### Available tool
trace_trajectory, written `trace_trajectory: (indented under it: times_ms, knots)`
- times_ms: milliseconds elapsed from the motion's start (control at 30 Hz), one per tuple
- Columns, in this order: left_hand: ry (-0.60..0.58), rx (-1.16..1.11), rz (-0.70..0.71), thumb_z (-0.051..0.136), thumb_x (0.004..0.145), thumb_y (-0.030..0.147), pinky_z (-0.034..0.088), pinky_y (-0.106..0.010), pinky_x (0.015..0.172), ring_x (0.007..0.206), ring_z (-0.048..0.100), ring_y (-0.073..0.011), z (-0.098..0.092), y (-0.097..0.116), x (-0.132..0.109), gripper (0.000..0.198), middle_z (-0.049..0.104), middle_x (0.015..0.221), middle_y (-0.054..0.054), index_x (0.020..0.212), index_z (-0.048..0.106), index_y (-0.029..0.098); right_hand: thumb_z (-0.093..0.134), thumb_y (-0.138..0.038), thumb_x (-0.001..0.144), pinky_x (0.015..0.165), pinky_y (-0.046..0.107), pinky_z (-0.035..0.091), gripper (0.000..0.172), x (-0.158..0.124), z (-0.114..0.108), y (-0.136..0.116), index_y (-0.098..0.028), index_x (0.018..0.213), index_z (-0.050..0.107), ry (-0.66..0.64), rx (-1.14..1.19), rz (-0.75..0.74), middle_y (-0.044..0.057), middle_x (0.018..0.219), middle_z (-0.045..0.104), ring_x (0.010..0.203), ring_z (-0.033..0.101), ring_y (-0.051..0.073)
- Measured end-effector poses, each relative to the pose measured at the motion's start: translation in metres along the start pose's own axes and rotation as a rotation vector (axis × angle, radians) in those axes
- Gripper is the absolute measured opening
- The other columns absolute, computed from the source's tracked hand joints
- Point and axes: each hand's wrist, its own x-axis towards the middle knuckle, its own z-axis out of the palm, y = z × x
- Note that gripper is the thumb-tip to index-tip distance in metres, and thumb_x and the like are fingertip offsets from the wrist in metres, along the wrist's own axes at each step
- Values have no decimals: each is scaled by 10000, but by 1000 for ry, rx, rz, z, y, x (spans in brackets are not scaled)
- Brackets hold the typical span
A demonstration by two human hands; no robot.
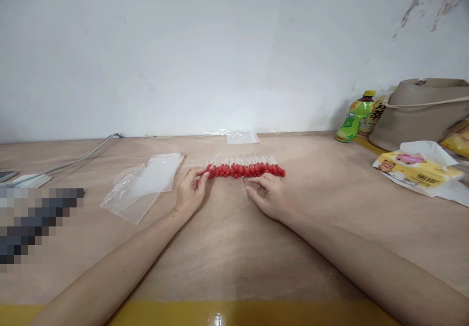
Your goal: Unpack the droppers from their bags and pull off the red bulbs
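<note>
A row of pale thin sticks with red bead-like tips (242, 170) lies across the middle of the table, tips toward me. At its left end is my left hand (190, 189), thumb and forefinger closed around the end sticks; a red tip shows under the fingers. My right hand (269, 196) is just in front of the row, right of its middle. Its thumb and forefinger are close together at a thin, faint stick (245, 187), whose exact kind is too small to make out.
Clear plastic bags (146, 184) lie left of my left hand, another small zip bag (242, 138) by the wall. At right are a green drink bottle (355, 116), a beige bag (414, 116) and a yellow tissue pack (417, 167). A grey cable (80, 159) runs at left.
</note>
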Motion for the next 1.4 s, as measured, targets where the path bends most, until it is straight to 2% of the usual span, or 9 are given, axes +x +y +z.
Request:
trace_trajectory:
  times_ms: [133, 300, 467, 600, 733, 800, 933, 1100, 1400]
  knots:
    - [-95, -199, 72, 521, 829, 250, 472, -329, 824, 912, 587, -167, -9, 7, -10, 145, 631, 926, -65, 920, 588, 160, 529, -308, 793, 782, 363, 433, 283, -2, -11, 11, -183, 1045, 560, 117, -15, -44, 75, 876, 565, 843, 531, 197]
    - [-391, -338, 254, 515, 835, 191, 494, -296, 778, 873, 594, -150, -11, 21, -14, 136, 625, 928, -79, 937, 601, 164, 586, -436, 758, 924, 419, 375, 591, -3, -22, 12, -200, 1271, 412, -36, -88, -231, 117, 1196, 502, 1102, 460, 244]
    - [-477, -345, 336, 502, 842, 153, 495, -251, 762, 857, 593, -127, -11, 27, -13, 137, 618, 923, -63, 929, 606, 169, 513, -397, 837, 985, 444, 288, 328, -4, -19, 9, -234, 1117, 568, -235, -193, -393, 51, 1117, 607, 1133, 465, 223]
    - [-483, -330, 373, 492, 845, 153, 504, -238, 754, 850, 603, -125, -9, 32, -14, 151, 629, 907, -57, 937, 611, 168, 469, -304, 876, 980, 423, 304, 204, -5, -15, 9, -226, 937, 647, -234, -194, -382, 18, 994, 662, 1080, 508, 193]
    - [-470, -237, 340, 544, 822, 262, 456, -375, 920, 1093, 522, -213, 1, 40, -15, 320, 582, 1121, -103, 1130, 544, 177, 484, -273, 862, 934, 408, 367, 188, -5, -13, 10, -208, 895, 657, -193, -158, -427, 38, 960, 667, 1008, 542, 187]
    - [-477, -207, 343, 542, 826, 289, 424, -420, 958, 1156, 477, -236, 8, 43, -16, 305, 570, 1154, -101, 1111, 562, 182, 498, -267, 851, 902, 396, 402, 177, -5, -11, 10, -203, 887, 659, -165, -136, -450, 46, 949, 667, 972, 557, 183]
    - [-470, -231, 385, 488, 863, 237, 430, -406, 965, 1109, 524, -203, 18, 43, -17, 200, 646, 1019, -68, 1010, 607, 173, 512, -273, 841, 863, 380, 453, 183, -6, -7, 12, -204, 937, 652, -158, -71, -449, 53, 974, 663, 961, 571, 183]
    - [-421, -248, 415, 484, 863, 217, 453, -393, 949, 1072, 553, -192, 18, 41, -18, 202, 647, 1033, -77, 1025, 592, 163, 479, -285, 865, 930, 384, 455, 257, -5, -2, 13, -192, 1068, 605, -213, 32, -429, 78, 1105, 623, 1057, 555, 181]
    - [-438, -212, 488, 481, 856, 191, 415, -405, 992, 1039, 569, -180, 10, 42, -21, 168, 654, 1009, -66, 979, 593, 163, 425, -205, 883, 986, 357, 428, 221, -9, -3, 9, -178, 1027, 590, -232, 53, -522, 83, 1089, 630, 1062, 559, 155]
